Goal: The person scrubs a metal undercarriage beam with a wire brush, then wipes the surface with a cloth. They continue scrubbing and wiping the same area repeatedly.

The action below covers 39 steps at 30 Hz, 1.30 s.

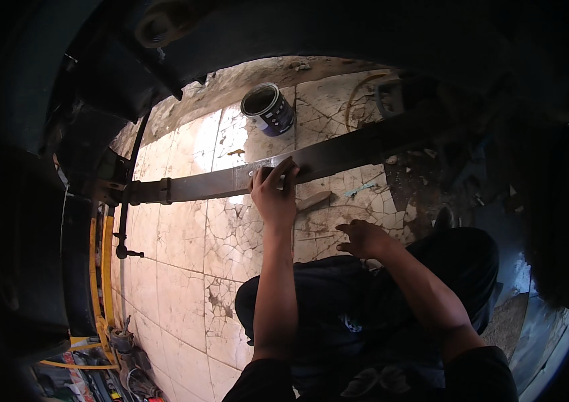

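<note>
- The left hand [274, 194] has its fingers bent against the dark bar [204, 186], thumb side toward the upper edge; whether it also grips a small pad or scrap there, I cannot tell
- The right hand [361, 240] is loose, fingers half curled and grasping nothing that shows, apart from the bar and just in front of the right knee
- The bar, the thing being handled, runs across the view above the floor, from a band [165, 190] near its left end up to the shadowed right, where its end is lost
- Beside the left hand a paler patch [241, 177] shows on the bar; my judgement is that the step in hand is rubbing or checking the surface at this spot
- Going on with it would seem to call for steady pressure along the bar, the right hand free to brace it
- Below the bar's lower edge, just right of the left wrist, a flat brown piece [314, 202] lies on the cracked tile floor [170, 281]
- Past the bar's upper edge, near the floor's far edge, stands a lidless can [275, 122]
- The can's dark label bears pale marks, too small to read surely; a pale print [351, 323] on the dark clothing is likewise unreadable
- Toward the floor's left edge stands a yellow frame [107, 261]
</note>
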Tool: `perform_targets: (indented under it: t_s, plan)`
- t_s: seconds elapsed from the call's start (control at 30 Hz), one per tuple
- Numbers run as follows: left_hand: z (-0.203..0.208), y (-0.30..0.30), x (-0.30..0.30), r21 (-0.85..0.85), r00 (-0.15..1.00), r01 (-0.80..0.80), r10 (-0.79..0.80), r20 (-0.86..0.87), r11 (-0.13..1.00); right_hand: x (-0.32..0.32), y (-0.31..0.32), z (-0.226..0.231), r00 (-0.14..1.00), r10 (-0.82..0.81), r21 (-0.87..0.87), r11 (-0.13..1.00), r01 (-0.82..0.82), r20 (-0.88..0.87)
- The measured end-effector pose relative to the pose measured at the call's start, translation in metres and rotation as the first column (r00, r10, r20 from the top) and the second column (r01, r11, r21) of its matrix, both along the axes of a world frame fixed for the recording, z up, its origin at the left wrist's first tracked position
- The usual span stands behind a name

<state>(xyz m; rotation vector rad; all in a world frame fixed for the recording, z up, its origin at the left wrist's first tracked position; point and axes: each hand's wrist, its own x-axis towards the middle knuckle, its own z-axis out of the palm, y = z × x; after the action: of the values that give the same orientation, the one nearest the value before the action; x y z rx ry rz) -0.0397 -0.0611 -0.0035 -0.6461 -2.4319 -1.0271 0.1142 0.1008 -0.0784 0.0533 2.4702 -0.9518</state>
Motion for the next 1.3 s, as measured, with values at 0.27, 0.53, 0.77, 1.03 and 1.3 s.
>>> perform_targets:
  t_s: [0.27, 0.53, 0.77, 1.03, 1.3]
  plan:
    - [0.001, 0.012, -0.02, -0.076, 0.995, -0.075, 0.07, -0.07, 0.994, 0.0, -0.004, -0.006, 0.999, 0.018, 0.007, 1.0, -0.018, 0.038]
    - [-0.002, 0.016, -0.02, -0.026, 0.986, -0.075, 0.07, -0.151, 0.997, -0.003, -0.004, -0.016, 0.998, 0.055, 0.042, 0.998, -0.055, 0.009]
    - [0.007, 0.009, -0.01, -0.086, 0.988, -0.023, 0.009, -0.157, 0.996, 0.004, -0.001, -0.026, 0.995, 0.085, 0.093, 0.992, -0.09, 0.051]
    - [0.016, 0.02, -0.019, -0.083, 0.995, -0.093, 0.091, -0.036, 0.992, 0.001, -0.006, -0.021, 0.997, 0.073, 0.009, 0.997, -0.073, -0.032]
    - [0.02, -0.007, -0.005, -0.156, 0.999, -0.009, 0.014, 0.03, 0.988, 0.002, 0.006, -0.013, 0.999, 0.038, 0.027, 0.999, -0.037, -0.03]
